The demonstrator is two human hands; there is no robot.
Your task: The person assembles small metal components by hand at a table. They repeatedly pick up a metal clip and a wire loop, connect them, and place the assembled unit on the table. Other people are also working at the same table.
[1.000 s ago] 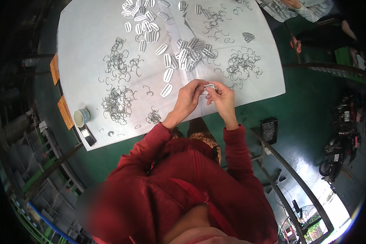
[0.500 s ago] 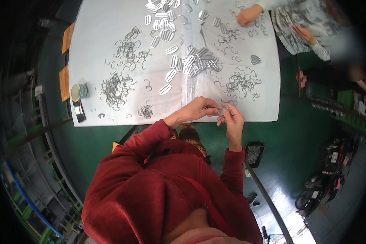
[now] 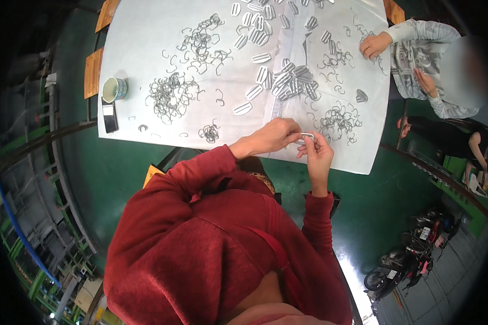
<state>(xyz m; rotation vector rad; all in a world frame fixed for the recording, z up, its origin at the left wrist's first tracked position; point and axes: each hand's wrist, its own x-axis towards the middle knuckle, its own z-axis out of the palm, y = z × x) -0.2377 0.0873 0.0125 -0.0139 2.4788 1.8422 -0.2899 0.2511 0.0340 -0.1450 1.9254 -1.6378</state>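
Above the near edge of the table, my left hand [image 3: 274, 135] and my right hand [image 3: 319, 154] meet at a small slotted metal buckle [image 3: 306, 135]. Fingers of both hands pinch it from either side, with my right thumb against its face. Whether a wire piece is in my fingers too, I cannot tell. Just beyond my hands lies a heap of the same silvery slotted buckles [image 3: 293, 81]. A tangle of thin bent wire hooks [image 3: 339, 122] is close to my right hand, and a small cluster of hooks [image 3: 209, 132] lies left of my left hand.
Larger hook piles [image 3: 171, 97] cover the table's left side. A paper cup [image 3: 115, 90] and a dark phone [image 3: 109, 116] are at the left edge. Across the right corner, a co-worker's hand [image 3: 374, 46] touches loose hooks. A motorbike [image 3: 406, 260] stands on the floor at right.
The view has turned, so the table appears tilted and shifted. My hands stay together on the buckle, which now shows its bright slotted outline more plainly. The co-worker's hand remains over hooks.
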